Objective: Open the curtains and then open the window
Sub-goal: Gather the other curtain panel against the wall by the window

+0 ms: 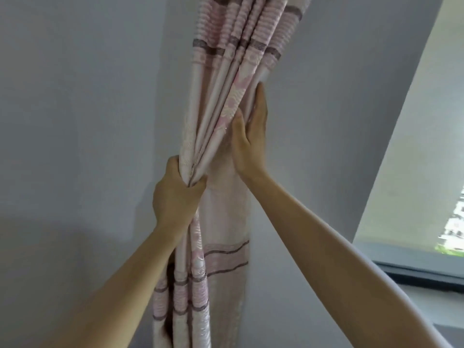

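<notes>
A pink and cream curtain (pixel 233 59) with brown stripes hangs bunched into folds against the white wall, left of the window (pixel 426 151). My left hand (pixel 175 194) is clenched around the gathered folds at mid height. Higher up and to the right, my right hand (pixel 251 131) lies flat along the bundle's right edge, fingers pointing up and slipped behind the outer fold, thumb on the front. The window glass is bright; its dark lower frame (pixel 421 272) shows at the right.
White wall (pixel 82 109) fills the left and the strip between curtain and window. Buildings and greenery show through the glass at the far right edge (pixel 455 237).
</notes>
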Demonstrator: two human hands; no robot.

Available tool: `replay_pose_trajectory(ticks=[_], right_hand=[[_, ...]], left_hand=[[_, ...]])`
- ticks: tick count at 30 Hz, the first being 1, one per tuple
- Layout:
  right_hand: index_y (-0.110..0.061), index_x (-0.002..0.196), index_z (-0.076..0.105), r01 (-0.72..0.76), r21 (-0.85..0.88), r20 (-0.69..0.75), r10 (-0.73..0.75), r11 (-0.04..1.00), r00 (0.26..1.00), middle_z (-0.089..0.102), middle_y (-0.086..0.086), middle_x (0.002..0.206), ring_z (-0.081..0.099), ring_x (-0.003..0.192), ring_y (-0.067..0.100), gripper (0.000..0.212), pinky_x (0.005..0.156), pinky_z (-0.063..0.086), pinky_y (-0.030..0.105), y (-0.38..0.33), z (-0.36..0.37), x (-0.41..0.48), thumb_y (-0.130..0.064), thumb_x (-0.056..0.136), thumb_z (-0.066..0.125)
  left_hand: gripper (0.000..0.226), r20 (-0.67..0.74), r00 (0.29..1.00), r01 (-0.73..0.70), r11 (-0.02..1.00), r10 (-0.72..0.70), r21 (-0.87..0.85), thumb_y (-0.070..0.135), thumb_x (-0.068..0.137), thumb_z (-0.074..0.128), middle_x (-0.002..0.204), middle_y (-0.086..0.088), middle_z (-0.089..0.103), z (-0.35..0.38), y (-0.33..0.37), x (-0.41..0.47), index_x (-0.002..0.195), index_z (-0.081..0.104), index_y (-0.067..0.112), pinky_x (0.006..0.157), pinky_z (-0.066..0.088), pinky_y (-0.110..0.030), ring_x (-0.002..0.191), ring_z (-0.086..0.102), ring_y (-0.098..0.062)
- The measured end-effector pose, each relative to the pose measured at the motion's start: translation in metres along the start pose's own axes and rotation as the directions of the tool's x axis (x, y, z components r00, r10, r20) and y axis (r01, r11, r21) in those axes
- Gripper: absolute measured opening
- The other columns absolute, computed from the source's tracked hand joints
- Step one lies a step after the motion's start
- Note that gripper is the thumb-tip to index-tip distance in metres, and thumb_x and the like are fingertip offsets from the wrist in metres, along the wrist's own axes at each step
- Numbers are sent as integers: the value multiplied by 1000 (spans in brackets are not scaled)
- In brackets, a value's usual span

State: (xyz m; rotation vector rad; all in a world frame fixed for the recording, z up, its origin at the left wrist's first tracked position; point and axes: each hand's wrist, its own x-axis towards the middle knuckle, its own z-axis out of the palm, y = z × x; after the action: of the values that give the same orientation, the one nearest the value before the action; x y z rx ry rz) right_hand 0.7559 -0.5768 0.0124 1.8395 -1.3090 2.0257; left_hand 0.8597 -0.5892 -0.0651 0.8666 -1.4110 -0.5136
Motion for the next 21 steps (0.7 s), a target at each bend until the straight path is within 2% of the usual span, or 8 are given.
replay_pose_trajectory(ticks=[6,10,12,14,16,18,19,21], right_hand=[[-13,142,13,-126,-3,-68,126,992,990,17,4,154,16,140,14,60,114,15,30,22,-49,-46,-34,89,31],[-12,142,14,-220,-11,-65,219,975,974,20,8,152,20,138,14,63,109,18,26,40,-82,-81,-34,86,35],[-13,142,14,-280,1,-53,280,960,959,23,9,150,24,134,12,65,111,22,31,49,-95,-103,-35,85,37],[-14,142,15,-343,9,-37,343,939,939,28,10,148,28,134,18,69,113,27,43,55,-105,-127,-40,83,39],[-15,142,15,-398,0,-6,398,917,917,32,11,146,32,133,23,75,110,30,49,62,-111,-154,-45,77,38],[-16,142,14,-456,-15,40,456,890,889,34,10,145,34,132,24,72,109,31,49,71,-116,-183,-43,79,39],[-18,141,16,-484,-12,65,484,875,873,36,8,145,35,130,23,68,109,32,48,77,-119,-196,-38,81,39],[-23,134,31,-547,30,116,541,836,833,48,2,132,45,120,18,52,103,39,39,82,-125,-224,-31,83,38]], left_hand=[[31,10,998,69,998,-69,-13,22,78,66,65,13,51,36,3,-60,102,49,13,51,38,-21,56,51,-6],[34,19,984,175,984,-176,32,19,76,68,65,15,52,56,-11,-112,103,50,10,54,40,-25,59,56,-14],[34,41,981,190,981,-192,42,18,75,69,66,17,51,63,-18,-138,103,51,8,58,39,-27,60,53,-14],[34,78,974,209,977,-212,53,17,75,70,66,16,52,68,-26,-165,101,52,7,58,39,-26,59,52,-11],[31,105,960,255,965,-261,68,18,75,71,66,14,53,70,-35,-192,98,52,9,55,40,-17,59,53,-6],[29,126,944,300,952,-306,64,21,73,72,66,13,55,71,-45,-218,94,53,14,54,40,-9,58,55,1],[27,136,934,325,944,-331,63,22,73,72,67,13,56,72,-48,-230,91,53,16,59,42,-11,59,56,2],[23,145,908,385,920,-393,79,19,74,71,68,11,57,74,-56,-252,85,51,21,67,46,-27,63,56,-3]])
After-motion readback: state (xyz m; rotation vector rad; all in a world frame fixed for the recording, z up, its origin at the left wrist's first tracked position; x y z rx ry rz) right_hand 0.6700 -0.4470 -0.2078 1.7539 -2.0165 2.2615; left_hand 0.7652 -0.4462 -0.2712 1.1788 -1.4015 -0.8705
